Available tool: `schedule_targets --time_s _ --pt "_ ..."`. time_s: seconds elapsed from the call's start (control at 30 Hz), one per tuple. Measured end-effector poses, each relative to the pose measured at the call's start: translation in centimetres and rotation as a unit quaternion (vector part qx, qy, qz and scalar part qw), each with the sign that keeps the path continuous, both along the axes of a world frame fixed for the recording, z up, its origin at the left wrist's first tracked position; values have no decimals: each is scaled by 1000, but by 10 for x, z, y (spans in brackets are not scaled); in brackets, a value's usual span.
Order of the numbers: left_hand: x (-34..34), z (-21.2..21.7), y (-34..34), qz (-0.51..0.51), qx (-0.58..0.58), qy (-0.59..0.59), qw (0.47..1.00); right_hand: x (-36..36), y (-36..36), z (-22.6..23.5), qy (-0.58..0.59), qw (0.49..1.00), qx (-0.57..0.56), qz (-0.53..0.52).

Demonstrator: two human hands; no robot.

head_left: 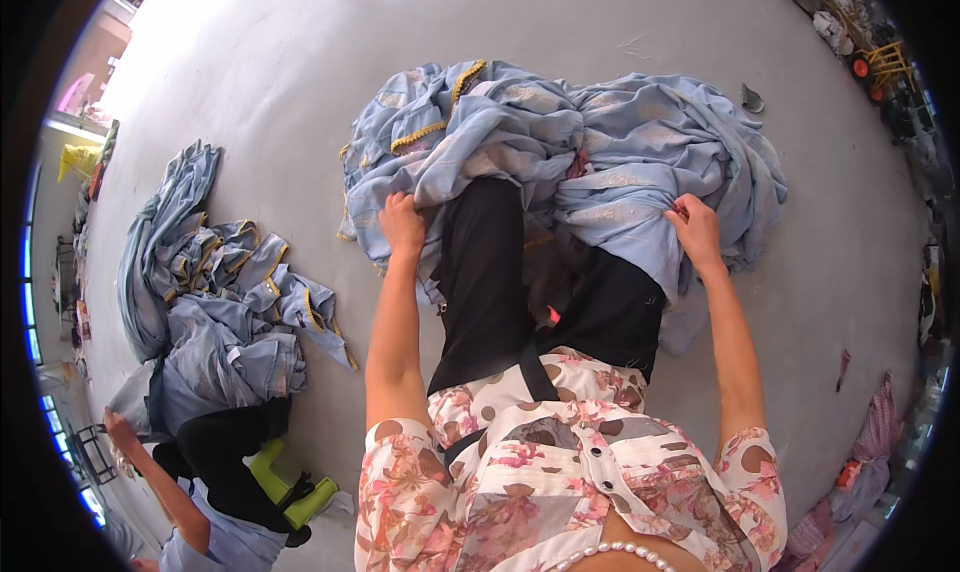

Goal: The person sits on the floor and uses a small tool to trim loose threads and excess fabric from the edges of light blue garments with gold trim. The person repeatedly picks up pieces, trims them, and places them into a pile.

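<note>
A large heap of light blue embroidered fabric (640, 132) with yellow trim lies over my knees and spreads onto the floor beyond them. With its fingers closed, my left hand (402, 224) grips the near edge of the cloth beside my left knee. On the other side, my right hand (697, 230) pinches a fold of the same fabric near my right knee. Between the two hands the cloth drapes across my black trousers (482, 272). The fingertips of both hands are partly hidden in the folds.
At left, a co-worker (215, 512) sits on a green stool (310, 502) with another pile of blue yellow-trimmed fabric (225, 312). Pink patterned cloth bundles (875, 432) lie at the lower right. A yellow-framed cart (885, 67) stands far right. A small grey scrap (752, 99) lies on the floor.
</note>
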State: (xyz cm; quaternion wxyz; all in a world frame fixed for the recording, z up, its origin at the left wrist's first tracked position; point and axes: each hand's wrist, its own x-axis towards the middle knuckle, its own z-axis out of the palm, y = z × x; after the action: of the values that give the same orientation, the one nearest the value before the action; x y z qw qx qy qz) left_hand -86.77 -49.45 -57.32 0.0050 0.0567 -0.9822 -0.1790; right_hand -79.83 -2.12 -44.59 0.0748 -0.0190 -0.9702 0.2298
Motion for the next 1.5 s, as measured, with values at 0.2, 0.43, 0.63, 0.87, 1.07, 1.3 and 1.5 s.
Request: schedule_targets --time_s 0.2,0.43,0.63,0.87,1.07,1.3,1.5 --pt "-61 31 -76 255 429 120 858 -58 107 54 148 957 210 -133" --pt "-78 195 -18 57 239 274 930 -13 46 60 -33 996 -80 4" --pt "-68 270 10 -72 72 292 951 32 31 -42 -72 978 -147 -134" --pt "-46 298 13 -99 60 284 952 -46 59 -17 112 981 117 -103" --pt "25 309 108 -206 254 205 923 -66 73 -59 87 980 8 -177" --pt "164 177 196 -541 275 52 793 -24 17 -44 -25 967 -230 -108" --pt "206 146 109 -188 362 96 908 17 -93 5 -40 958 -285 -21"
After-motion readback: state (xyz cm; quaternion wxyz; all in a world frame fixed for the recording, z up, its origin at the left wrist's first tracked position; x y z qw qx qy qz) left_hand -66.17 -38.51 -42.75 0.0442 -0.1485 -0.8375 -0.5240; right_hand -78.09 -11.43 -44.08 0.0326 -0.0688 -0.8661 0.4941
